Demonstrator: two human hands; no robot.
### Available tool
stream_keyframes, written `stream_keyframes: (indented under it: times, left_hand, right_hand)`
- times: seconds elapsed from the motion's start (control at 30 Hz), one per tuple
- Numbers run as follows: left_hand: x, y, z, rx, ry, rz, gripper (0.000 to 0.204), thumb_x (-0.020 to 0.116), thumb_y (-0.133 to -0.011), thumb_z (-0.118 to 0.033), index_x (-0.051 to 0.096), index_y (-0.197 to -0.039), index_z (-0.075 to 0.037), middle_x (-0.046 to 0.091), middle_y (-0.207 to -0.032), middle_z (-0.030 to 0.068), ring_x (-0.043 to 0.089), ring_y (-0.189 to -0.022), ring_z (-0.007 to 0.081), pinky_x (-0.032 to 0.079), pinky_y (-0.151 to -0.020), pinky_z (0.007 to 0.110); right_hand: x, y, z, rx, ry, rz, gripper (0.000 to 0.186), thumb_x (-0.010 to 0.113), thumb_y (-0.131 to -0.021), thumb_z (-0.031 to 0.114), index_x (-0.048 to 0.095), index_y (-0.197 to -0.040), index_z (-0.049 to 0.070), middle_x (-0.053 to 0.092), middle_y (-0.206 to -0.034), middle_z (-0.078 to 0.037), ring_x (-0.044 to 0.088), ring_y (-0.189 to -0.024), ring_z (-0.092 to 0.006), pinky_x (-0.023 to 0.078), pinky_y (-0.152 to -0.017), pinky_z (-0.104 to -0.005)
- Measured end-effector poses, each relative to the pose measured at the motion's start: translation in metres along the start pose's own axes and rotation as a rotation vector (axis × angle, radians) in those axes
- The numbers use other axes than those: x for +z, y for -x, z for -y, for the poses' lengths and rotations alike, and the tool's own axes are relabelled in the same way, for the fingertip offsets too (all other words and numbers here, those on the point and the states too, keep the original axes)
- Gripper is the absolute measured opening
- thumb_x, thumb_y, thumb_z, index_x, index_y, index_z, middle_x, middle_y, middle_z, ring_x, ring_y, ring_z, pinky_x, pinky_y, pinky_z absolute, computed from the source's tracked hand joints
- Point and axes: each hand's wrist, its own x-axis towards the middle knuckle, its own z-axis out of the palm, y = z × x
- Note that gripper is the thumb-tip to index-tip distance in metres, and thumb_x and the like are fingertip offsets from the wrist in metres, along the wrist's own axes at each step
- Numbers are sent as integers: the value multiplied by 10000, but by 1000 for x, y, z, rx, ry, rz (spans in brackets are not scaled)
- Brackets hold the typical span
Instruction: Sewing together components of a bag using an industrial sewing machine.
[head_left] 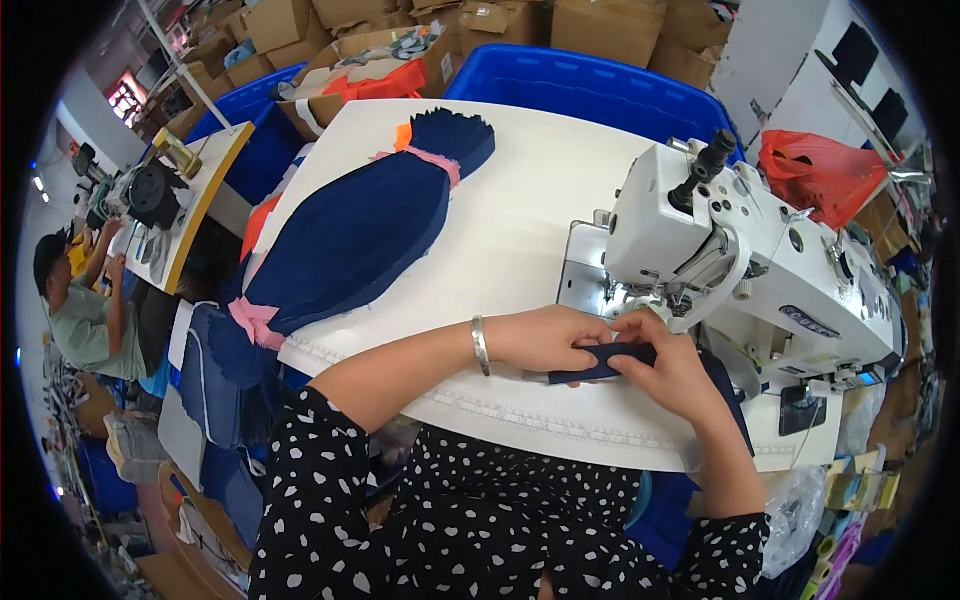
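Note:
Both my hands are together in front of the white sewing machine [745, 265], on the near side of its needle area. My left hand [555, 340], with a silver bracelet at the wrist, pinches a dark navy fabric piece [588, 366] between thumb and fingers. My right hand [660, 365] grips the same piece from the other side, thumb on top. More navy fabric [728, 390] runs past my right wrist toward the table edge. A large navy fabric bundle [365, 235], tied with pink strips at both ends, lies on the table to the left.
The white table [545, 170] has a measuring tape [560, 424] along its near edge. Behind it stand a blue bin [600, 75] and cardboard boxes [610, 30]. More navy pieces [225, 390] hang at the left. A co-worker [90, 300] sits at another machine, far left.

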Motion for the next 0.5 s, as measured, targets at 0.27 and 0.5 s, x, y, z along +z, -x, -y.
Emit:
stream_keyframes:
  times: [0.27,0.5]
  left_hand:
    - [-4,7,6,-104,18,-291,245,675,-895,-121,663,-1111,-7,721,-901,61,680,-771,97,531,-711,239]
    - [13,1,15,15,127,-295,266,683,-899,-109,642,-1141,-5,716,-950,68,683,-817,96,538,-736,235]
  right_hand:
    - [-22,3,-2,-33,261,-121,278,778,-769,57,692,-1032,44,695,-967,-108,667,-823,-244,523,-767,-324]
    - [-15,-6,6,53,116,179,389,733,-826,90,648,-1206,85,685,-1075,-131,646,-1007,-289,502,-872,-385]
